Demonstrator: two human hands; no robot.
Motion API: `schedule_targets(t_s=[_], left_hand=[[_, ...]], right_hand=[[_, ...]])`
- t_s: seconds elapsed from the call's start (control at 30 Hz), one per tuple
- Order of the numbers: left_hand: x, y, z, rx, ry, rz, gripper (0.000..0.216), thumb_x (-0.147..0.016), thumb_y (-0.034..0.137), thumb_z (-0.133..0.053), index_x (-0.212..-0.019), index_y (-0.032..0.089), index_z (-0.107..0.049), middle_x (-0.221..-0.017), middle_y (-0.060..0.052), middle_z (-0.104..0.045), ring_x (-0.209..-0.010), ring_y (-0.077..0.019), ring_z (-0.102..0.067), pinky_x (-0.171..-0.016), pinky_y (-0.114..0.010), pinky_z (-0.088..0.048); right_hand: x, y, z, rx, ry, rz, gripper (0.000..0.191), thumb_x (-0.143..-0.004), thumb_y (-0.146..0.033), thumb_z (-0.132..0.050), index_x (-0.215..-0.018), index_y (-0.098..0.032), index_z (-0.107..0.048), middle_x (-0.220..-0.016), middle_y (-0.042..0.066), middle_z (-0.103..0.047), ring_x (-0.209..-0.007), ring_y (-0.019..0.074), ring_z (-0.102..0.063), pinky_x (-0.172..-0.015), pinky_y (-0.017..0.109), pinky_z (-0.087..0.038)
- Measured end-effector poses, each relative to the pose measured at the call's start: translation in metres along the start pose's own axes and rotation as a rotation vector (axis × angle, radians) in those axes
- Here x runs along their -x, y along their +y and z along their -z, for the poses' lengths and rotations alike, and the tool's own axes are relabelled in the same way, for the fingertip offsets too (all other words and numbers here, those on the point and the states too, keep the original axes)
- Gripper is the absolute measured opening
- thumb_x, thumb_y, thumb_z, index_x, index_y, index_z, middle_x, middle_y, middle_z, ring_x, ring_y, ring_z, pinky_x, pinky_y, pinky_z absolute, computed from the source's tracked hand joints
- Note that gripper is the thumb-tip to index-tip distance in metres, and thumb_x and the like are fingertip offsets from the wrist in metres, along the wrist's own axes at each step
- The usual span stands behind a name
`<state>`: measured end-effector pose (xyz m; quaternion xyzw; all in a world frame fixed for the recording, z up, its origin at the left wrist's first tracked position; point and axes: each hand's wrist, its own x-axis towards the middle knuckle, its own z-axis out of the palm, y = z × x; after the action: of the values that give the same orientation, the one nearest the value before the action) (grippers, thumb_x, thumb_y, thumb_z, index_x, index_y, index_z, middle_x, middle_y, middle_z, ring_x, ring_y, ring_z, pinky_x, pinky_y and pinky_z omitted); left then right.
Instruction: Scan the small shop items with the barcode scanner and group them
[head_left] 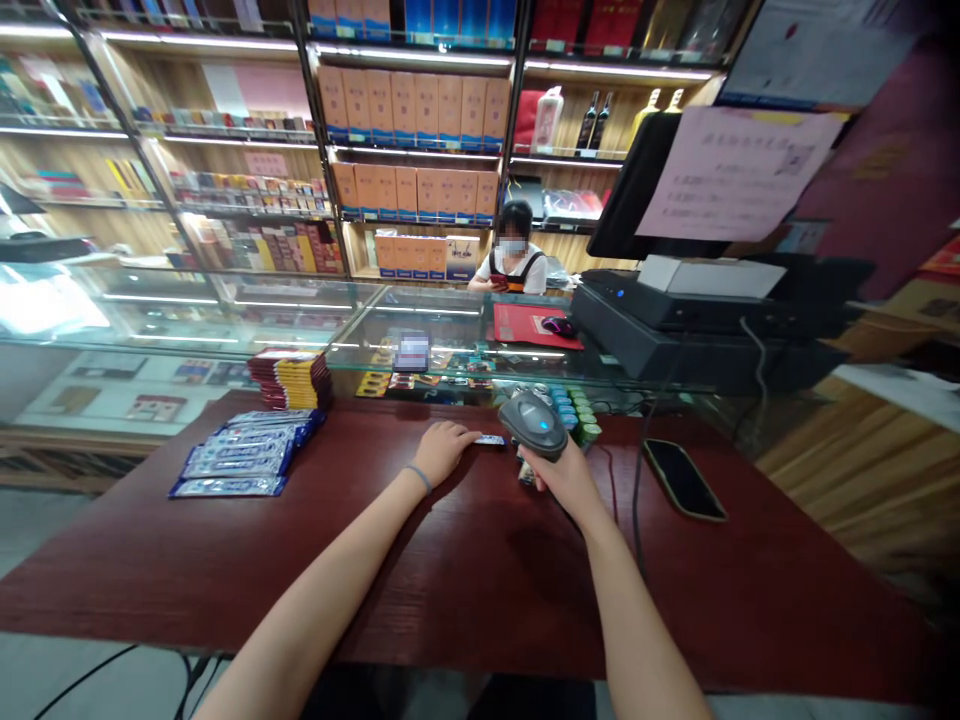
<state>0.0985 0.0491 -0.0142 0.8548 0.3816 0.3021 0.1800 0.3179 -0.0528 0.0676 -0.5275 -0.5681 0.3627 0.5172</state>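
Observation:
My right hand point(564, 480) grips a grey handheld barcode scanner point(534, 424), its head tilted down toward the red counter point(465, 570). My left hand point(441, 450) rests on the counter with fingers curled around the end of a small flat pack point(491, 440) that lies just below the scanner head. A band sits on my left wrist. The scanner's cable runs off to the right.
Stacks of blue-white cartons point(244, 452) and red-yellow cartons point(291, 378) lie at the left. A black phone point(684, 478) lies at the right, near green rolls point(581, 412). A register with monitor point(675, 300) stands on the glass case; a person point(514, 262) sits behind it.

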Motion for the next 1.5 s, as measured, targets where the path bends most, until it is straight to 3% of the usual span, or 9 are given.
schedule_targets(t_s=[0.17,0.27,0.33,0.5,0.63,0.73,0.87,1.1,1.5], left_hand=[[0.025,0.008,0.035,0.33,0.285,0.153,0.034,-0.095,0.029,-0.056,-0.128,0.031,-0.069,-0.123,-0.008,-0.071,-0.117,-0.027,-0.063,-0.109,-0.045,-0.046],[0.043,0.004,0.059,0.611,0.5,0.359,0.032,-0.097,0.039,-0.055,-0.125,0.026,-0.065,-0.118,-0.009,-0.071,-0.104,-0.0246,-0.07,-0.091,-0.04,-0.058],[0.057,-0.003,0.074,0.863,0.572,0.505,0.032,-0.095,0.041,-0.06,-0.122,0.024,-0.061,-0.115,-0.009,-0.071,-0.094,-0.0233,-0.073,-0.074,-0.035,-0.062],[0.086,-0.021,0.098,1.37,0.47,0.723,0.035,-0.088,0.03,-0.073,-0.117,0.021,-0.056,-0.123,-0.011,-0.067,-0.091,-0.0228,-0.075,-0.07,-0.038,-0.065],[0.096,-0.028,0.103,1.49,0.403,0.734,0.032,-0.09,0.025,-0.07,-0.119,0.021,-0.057,-0.126,-0.011,-0.066,-0.093,-0.0223,-0.075,-0.075,-0.041,-0.065],[0.098,-0.03,0.105,1.489,0.385,0.722,0.03,-0.091,0.023,-0.069,-0.118,0.02,-0.058,-0.125,-0.011,-0.065,-0.091,-0.0231,-0.075,-0.074,-0.042,-0.065],[0.099,-0.03,0.105,1.489,0.363,0.724,0.03,-0.09,0.024,-0.07,-0.117,0.021,-0.059,-0.125,-0.012,-0.065,-0.091,-0.0236,-0.075,-0.075,-0.043,-0.065],[0.098,-0.027,0.104,1.449,0.364,0.747,0.032,-0.089,0.026,-0.072,-0.117,0.02,-0.056,-0.13,-0.016,-0.064,-0.097,-0.0268,-0.074,-0.073,-0.041,-0.065],[0.099,-0.03,0.104,1.484,0.374,0.738,0.032,-0.088,0.024,-0.073,-0.116,0.02,-0.058,-0.124,-0.013,-0.065,-0.092,-0.0238,-0.075,-0.074,-0.041,-0.066]], right_hand=[[0.002,-0.001,-0.004,0.038,-0.016,0.012,0.055,-0.079,-0.045,-0.074,-0.124,-0.02,-0.054,-0.062,-0.004,-0.062,-0.039,0.0121,-0.047,-0.038,0.026,-0.043],[0.004,-0.002,-0.01,0.049,-0.039,0.023,0.052,-0.081,-0.044,-0.073,-0.124,-0.021,-0.054,-0.062,-0.004,-0.061,-0.038,0.0115,-0.045,-0.036,0.025,-0.04],[0.006,-0.002,-0.016,0.051,-0.066,0.037,0.051,-0.082,-0.043,-0.071,-0.125,-0.022,-0.053,-0.061,-0.005,-0.06,-0.039,0.0118,-0.045,-0.037,0.024,-0.04],[0.009,0.003,-0.034,0.09,-0.116,0.077,0.045,-0.082,-0.04,-0.071,-0.12,-0.02,-0.055,-0.066,-0.002,-0.064,-0.054,0.0169,-0.061,-0.048,0.025,-0.048],[0.011,0.016,-0.045,0.152,-0.22,0.141,0.049,-0.08,-0.03,-0.071,-0.124,-0.022,-0.051,-0.1,0.006,-0.072,-0.089,0.0232,-0.071,-0.073,0.03,-0.056],[0.013,0.024,-0.051,0.236,-0.31,0.196,0.062,-0.078,-0.026,-0.071,-0.134,-0.024,-0.044,-0.117,0.008,-0.07,-0.102,0.0248,-0.071,-0.084,0.033,-0.055],[0.017,0.023,-0.056,0.292,-0.397,0.171,0.07,-0.08,-0.026,-0.07,-0.141,-0.026,-0.036,-0.114,0.008,-0.072,-0.097,0.0249,-0.073,-0.078,0.031,-0.054],[0.022,0.009,-0.06,0.328,-0.411,0.208,0.03,-0.079,-0.031,-0.067,-0.105,-0.027,-0.053,-0.085,0.003,-0.074,-0.083,0.0274,-0.075,-0.069,0.03,-0.053],[0.02,0.012,-0.056,0.308,-0.432,0.233,0.038,-0.084,-0.029,-0.066,-0.115,-0.027,-0.046,-0.092,0.001,-0.072,-0.079,0.0216,-0.072,-0.067,0.025,-0.051]])
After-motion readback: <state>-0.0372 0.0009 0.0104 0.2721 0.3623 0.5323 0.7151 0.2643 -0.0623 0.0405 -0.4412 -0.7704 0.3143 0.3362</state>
